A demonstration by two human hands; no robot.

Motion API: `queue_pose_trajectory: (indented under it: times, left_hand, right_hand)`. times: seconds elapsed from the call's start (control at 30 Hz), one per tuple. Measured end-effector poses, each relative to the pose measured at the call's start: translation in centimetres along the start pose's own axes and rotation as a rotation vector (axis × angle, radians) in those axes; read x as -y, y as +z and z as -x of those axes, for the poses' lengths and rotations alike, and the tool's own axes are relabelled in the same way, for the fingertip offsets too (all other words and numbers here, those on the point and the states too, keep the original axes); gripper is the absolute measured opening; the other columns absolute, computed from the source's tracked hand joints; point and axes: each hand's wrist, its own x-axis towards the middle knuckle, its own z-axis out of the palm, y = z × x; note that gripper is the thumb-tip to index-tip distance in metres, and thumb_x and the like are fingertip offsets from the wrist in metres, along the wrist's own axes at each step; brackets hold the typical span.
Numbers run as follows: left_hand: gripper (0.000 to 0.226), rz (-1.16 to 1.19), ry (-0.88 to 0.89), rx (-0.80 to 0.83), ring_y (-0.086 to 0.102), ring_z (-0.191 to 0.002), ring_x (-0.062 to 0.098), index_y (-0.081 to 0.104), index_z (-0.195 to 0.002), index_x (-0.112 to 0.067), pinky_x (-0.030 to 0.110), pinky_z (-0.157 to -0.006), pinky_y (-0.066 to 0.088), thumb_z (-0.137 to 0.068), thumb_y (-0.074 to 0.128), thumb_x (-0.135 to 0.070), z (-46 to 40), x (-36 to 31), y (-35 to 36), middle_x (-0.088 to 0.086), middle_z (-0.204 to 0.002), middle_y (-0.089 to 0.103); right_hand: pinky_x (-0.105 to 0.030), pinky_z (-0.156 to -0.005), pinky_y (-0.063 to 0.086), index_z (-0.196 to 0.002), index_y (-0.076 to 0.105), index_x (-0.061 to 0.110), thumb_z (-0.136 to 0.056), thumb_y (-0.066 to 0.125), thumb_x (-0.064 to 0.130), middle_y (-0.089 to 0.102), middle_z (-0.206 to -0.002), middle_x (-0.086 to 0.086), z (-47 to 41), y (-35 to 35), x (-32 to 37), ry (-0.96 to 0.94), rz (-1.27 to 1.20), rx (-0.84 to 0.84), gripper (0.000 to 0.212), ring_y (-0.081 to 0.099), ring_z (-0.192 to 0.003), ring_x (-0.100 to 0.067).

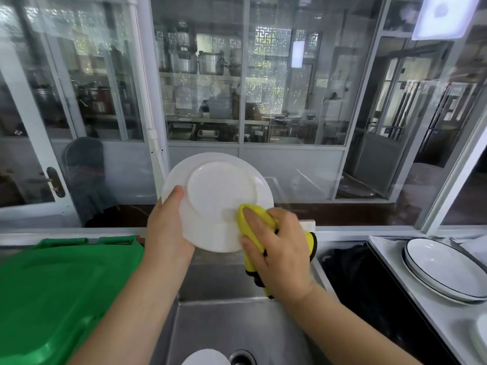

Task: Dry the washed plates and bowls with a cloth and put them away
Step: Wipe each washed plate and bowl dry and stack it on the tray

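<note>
From the head view, the left hand point(168, 227) grips a white plate point(216, 198) by its rim, tilted up above a steel sink point(210, 320), underside toward the camera; the right hand point(276, 248) presses a yellow cloth point(253, 227) to the plate's lower edge; a green bin point(58, 293) sits left; dark-rimmed plates point(442, 270) stack on the right worktop point(434, 320); glass partitions point(290, 75) show a kitchen beyond.

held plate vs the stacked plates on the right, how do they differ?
The held plate is plain white; the stacked plates have a dark rim line. The held plate is tilted up over the sink, underside to the camera, gripped by the left hand and wiped with the cloth in the right hand; the stacked plates lie flat, face up. Both are white and round.
</note>
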Motion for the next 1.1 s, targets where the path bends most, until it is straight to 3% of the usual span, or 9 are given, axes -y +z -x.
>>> queue_pose_trajectory:
  times: [0.13, 0.2, 0.3, 0.43, 0.57, 0.67, 0.77, 0.97, 1.1]
  left_hand:
    - [0.035, 0.013, -0.089, -0.021, 0.068, -0.097, 0.03, 0.058, -0.123, -0.014, 0.042, -0.07, 0.059, -0.092, 0.057, -0.03, 0.4, 1.2, -0.4, 0.011, -0.111, 0.069]
    - [0.033, 0.016, -0.1, 0.005, 0.067, -0.1, 0.035, 0.059, -0.122, -0.015, 0.053, -0.083, 0.055, -0.092, 0.057, -0.03, 0.6, 1.3, -0.8, 0.014, -0.112, 0.069]
    - [0.025, -0.001, -0.064, 0.035, 0.067, -0.099, 0.034, 0.062, -0.114, -0.018, 0.056, -0.086, 0.053, -0.092, 0.058, -0.028, 0.4, 0.8, -2.0, 0.012, -0.107, 0.071]
    - [0.023, -0.059, -0.041, 0.071, 0.068, -0.1, 0.028, 0.064, -0.111, -0.022, 0.049, -0.083, 0.055, -0.091, 0.059, -0.03, -0.4, -0.2, -3.9, 0.005, -0.107, 0.072]
    - [0.014, -0.153, 0.003, 0.102, 0.07, -0.093, 0.019, 0.07, -0.099, -0.027, 0.037, -0.074, 0.056, -0.089, 0.061, -0.03, -1.1, -0.8, -6.1, -0.001, -0.1, 0.073]
    - [0.018, -0.237, 0.023, 0.186, 0.07, -0.076, 0.006, 0.073, -0.082, -0.043, 0.025, -0.061, 0.054, -0.088, 0.062, -0.03, -1.4, -0.8, -7.2, -0.011, -0.086, 0.074]
    - [0.026, -0.315, -0.003, 0.275, 0.069, -0.07, 0.004, 0.072, -0.077, -0.048, 0.024, -0.06, 0.052, -0.088, 0.063, -0.026, -1.0, -0.1, -7.2, -0.015, -0.079, 0.073]
    - [0.014, -0.298, -0.075, 0.331, 0.072, -0.08, 0.023, 0.074, -0.085, -0.036, 0.039, -0.071, 0.057, -0.074, 0.067, -0.038, -0.6, 1.1, -6.1, 0.001, -0.087, 0.075]
    - [0.022, -0.288, -0.072, 0.32, 0.071, -0.069, 0.014, 0.075, -0.075, -0.035, 0.027, -0.056, 0.056, -0.088, 0.063, -0.023, -0.3, 2.1, -5.4, -0.003, -0.079, 0.075]
  right_hand:
    - [-0.036, -0.063, 0.046, -0.116, 0.06, 0.027, -0.087, 0.059, 0.041, 0.063, -0.096, -0.01, 0.0, 1.2, 3.0, -0.163, 0.098, 0.092, 0.032, 0.055, -0.075, -0.029]
    - [-0.035, -0.062, 0.045, -0.112, 0.068, 0.028, -0.086, 0.061, 0.041, 0.064, -0.094, -0.008, -0.1, 1.8, 4.4, -0.181, 0.114, 0.128, 0.03, 0.055, -0.073, -0.028]
    - [-0.037, -0.062, 0.046, -0.111, 0.07, 0.026, -0.086, 0.061, 0.039, 0.064, -0.094, -0.009, 0.1, 2.0, 5.1, -0.181, 0.076, 0.169, 0.03, 0.055, -0.073, -0.028]
    - [-0.039, -0.066, 0.046, -0.114, 0.066, 0.022, -0.082, 0.065, 0.03, 0.063, -0.094, -0.013, 1.1, 1.9, 4.5, -0.17, 0.005, 0.174, 0.033, 0.055, -0.076, -0.03]
    - [-0.037, -0.075, 0.048, -0.112, 0.07, 0.017, -0.086, 0.06, 0.028, 0.054, -0.103, -0.008, 2.3, 1.8, 3.9, 0.098, -0.127, 0.092, 0.031, 0.053, -0.092, -0.021]
    - [-0.035, -0.072, 0.05, -0.113, 0.07, 0.017, -0.085, 0.058, 0.033, 0.055, -0.104, -0.011, 1.6, 2.1, 3.8, 0.192, 0.003, 0.081, 0.034, 0.056, -0.091, -0.025]
    - [-0.037, -0.071, 0.05, -0.113, 0.07, 0.015, -0.087, 0.057, 0.036, 0.058, -0.104, -0.016, -0.7, 2.7, 4.5, 0.195, 0.12, 0.075, 0.036, 0.057, -0.087, -0.033]
    - [-0.04, -0.067, 0.047, -0.114, 0.07, 0.021, -0.089, 0.058, 0.038, 0.061, -0.099, -0.013, -1.0, 3.1, 6.3, -0.021, 0.184, 0.19, 0.033, 0.055, -0.081, -0.032]
    - [-0.039, -0.064, 0.047, -0.111, 0.072, 0.02, -0.086, 0.063, 0.032, 0.062, -0.096, -0.014, 2.6, 1.6, 4.8, -0.055, 0.124, 0.261, 0.029, 0.057, -0.077, -0.032]
